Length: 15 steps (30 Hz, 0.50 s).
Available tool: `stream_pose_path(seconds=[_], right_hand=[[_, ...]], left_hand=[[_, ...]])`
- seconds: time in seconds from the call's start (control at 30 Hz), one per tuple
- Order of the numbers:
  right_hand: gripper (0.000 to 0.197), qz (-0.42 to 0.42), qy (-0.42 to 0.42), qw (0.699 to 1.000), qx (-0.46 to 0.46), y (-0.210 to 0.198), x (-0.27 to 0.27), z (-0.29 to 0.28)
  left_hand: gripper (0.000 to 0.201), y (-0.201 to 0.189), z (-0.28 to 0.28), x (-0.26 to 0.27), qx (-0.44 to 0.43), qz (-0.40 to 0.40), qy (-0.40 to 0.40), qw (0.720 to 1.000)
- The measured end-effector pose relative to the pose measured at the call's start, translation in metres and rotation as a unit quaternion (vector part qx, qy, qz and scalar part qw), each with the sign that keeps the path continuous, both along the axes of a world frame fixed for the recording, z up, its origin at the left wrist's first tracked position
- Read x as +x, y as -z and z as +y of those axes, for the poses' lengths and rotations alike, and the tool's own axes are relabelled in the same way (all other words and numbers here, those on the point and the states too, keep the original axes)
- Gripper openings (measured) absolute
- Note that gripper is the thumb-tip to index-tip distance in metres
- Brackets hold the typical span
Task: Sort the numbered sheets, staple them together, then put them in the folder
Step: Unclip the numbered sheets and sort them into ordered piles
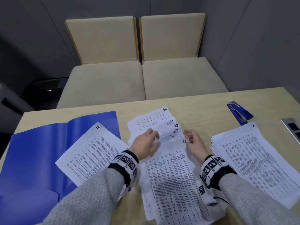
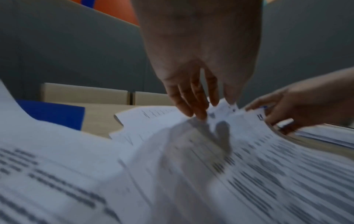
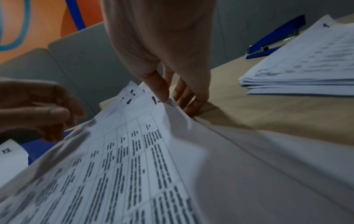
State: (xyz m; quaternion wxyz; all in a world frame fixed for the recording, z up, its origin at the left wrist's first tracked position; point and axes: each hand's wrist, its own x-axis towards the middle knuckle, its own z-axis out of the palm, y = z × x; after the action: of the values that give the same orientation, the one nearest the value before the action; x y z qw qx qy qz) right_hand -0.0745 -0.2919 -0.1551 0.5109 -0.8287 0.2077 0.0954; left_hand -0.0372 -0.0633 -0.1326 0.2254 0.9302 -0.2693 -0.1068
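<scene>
An open blue folder (image 1: 40,151) lies at the table's left with sheet 12 (image 1: 90,151) across it. In the middle lies a fanned pile of sheets (image 1: 151,119) showing 24 and 23, with sheet 13 (image 1: 170,176) nearest me. My left hand (image 1: 156,138) reaches onto the fan, and in the left wrist view it (image 2: 222,103) pinches a raised sheet corner. My right hand (image 1: 189,137) pinches the top right corner of sheet 13 (image 3: 134,151), thumb (image 3: 162,91) on top. A stack topped by sheet 1 (image 1: 253,159) lies at the right. The blue stapler (image 1: 240,112) lies behind it.
Two beige chairs (image 1: 105,78) stand against the table's far edge. A metal socket plate (image 1: 292,129) is set into the wooden table (image 1: 203,101) at the right edge. Grey walls close in behind and to the right.
</scene>
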Motion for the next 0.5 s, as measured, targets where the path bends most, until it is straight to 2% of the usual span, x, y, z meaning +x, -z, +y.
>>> stream_pose_path(seconds=[0.07,0.2,0.3,0.5], right_hand=[[0.05,-0.003,0.01,0.999,-0.032,-0.001,-0.008,0.0],[0.03,-0.004,0.04,0.999,-0.028,0.003,-0.022,-0.005],[0.01,-0.029,0.034,0.998,-0.035,0.006,-0.03,-0.009],[0.006,-0.057,0.032,0.998,-0.023,0.004,-0.042,-0.012]], left_hand=[[0.033,0.011,-0.009,-0.012,0.046,0.059,0.03,0.997],[0.036,0.029,-0.013,-0.021,0.059,0.077,0.004,0.995],[0.029,0.03,-0.015,-0.027,0.048,0.092,-0.009,0.995],[0.009,0.025,-0.017,-0.033,0.011,0.082,-0.015,0.996]])
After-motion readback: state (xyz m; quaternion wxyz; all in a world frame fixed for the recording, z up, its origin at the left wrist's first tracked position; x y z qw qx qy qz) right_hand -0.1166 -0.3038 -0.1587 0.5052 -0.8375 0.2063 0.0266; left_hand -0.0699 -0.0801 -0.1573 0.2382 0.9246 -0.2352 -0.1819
